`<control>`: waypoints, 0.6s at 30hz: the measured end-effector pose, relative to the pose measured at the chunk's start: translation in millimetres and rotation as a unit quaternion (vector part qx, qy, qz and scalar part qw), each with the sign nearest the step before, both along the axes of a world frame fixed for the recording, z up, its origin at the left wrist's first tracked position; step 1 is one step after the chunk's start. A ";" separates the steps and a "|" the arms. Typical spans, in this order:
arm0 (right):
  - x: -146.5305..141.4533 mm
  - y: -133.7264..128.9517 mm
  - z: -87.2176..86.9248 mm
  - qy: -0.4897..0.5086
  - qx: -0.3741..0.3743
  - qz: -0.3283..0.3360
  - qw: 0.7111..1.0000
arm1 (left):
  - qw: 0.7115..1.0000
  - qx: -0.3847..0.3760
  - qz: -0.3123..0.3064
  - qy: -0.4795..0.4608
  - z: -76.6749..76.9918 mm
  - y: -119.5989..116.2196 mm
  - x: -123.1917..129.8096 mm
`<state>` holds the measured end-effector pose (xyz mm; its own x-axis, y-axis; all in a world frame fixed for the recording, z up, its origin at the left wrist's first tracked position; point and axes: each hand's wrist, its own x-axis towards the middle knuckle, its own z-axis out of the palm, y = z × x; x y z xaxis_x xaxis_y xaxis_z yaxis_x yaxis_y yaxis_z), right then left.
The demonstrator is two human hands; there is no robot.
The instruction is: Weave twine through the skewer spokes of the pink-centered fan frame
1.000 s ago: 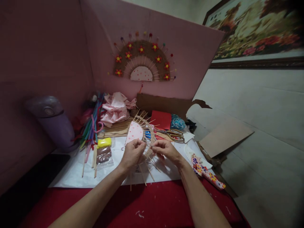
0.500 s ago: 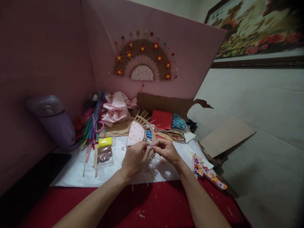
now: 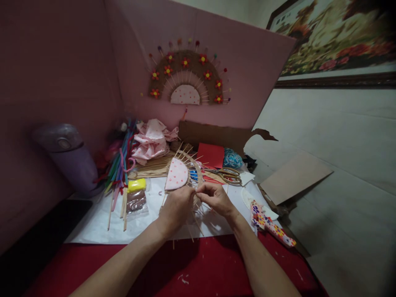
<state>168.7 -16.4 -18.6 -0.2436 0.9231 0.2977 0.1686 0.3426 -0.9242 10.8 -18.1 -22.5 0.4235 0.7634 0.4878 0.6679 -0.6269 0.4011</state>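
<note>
My left hand (image 3: 177, 206) and my right hand (image 3: 215, 199) meet fingertip to fingertip over the white paper (image 3: 93, 227). Both are closed in a pinch; whatever lies between the fingers is too small or hidden to name. Right beneath and behind them is a half-round craft piece with a polka-dot pink cloth half-circle (image 3: 177, 174), thin wooden sticks fanning outward and a twine-wrapped arc (image 3: 199, 175). My hands cover its near part. Stick ends show below my wrists.
Scissors (image 3: 230, 176), blue yarn (image 3: 232, 158) and red paper (image 3: 210, 155) lie behind. Yellow and brown clay packets (image 3: 136, 202), pipe cleaners (image 3: 121, 159), crumpled cloth (image 3: 151, 140) and a purple bottle (image 3: 72, 161) are leftward. Floral cloth (image 3: 272, 227) lies right. A finished-looking fan (image 3: 185, 62) hangs on the pink board.
My fingertips have drawn closer together, and the small blue bit seen between them before is now hidden. The craft piece stays in place.
</note>
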 end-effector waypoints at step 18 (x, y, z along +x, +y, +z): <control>2.9 -0.2 -2.0 0.095 -0.042 0.012 0.994 | 0.963 0.165 0.169 -0.130 17.0 31.1 -45.7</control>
